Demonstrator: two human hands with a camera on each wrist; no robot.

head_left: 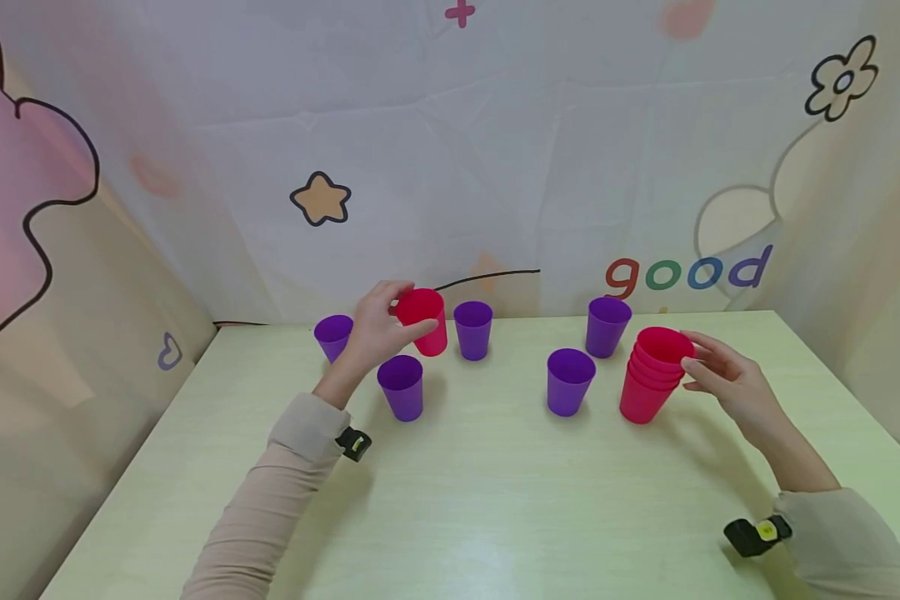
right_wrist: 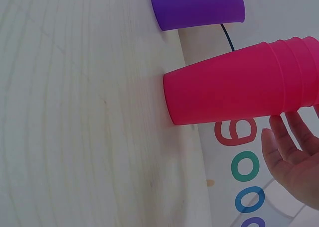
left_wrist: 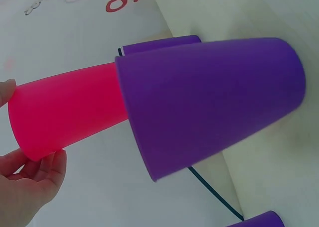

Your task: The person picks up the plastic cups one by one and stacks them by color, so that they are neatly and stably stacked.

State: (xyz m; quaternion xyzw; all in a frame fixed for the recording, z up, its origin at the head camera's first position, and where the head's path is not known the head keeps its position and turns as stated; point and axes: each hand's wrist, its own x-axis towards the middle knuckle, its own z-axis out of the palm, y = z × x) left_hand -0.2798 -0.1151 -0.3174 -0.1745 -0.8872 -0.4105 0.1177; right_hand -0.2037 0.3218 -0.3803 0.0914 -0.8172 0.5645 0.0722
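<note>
In the head view, my left hand holds a red cup near its rim. The left wrist view shows fingers on both sides of that red cup; its base is hidden behind a purple cup. I cannot tell whether it touches the table. At the right, a stack of several red cups stands upright, rims staggered. My right hand is at the upper side of this stack, thumb and fingers spread beside the rims. Fingertips meet or nearly meet the stack's side in the right wrist view.
Around the left hand stand purple cups: one at left, one in front, one to the right. Two more, a nearer purple cup and a farther purple cup, stand left of the stack. A printed curtain hangs behind the table.
</note>
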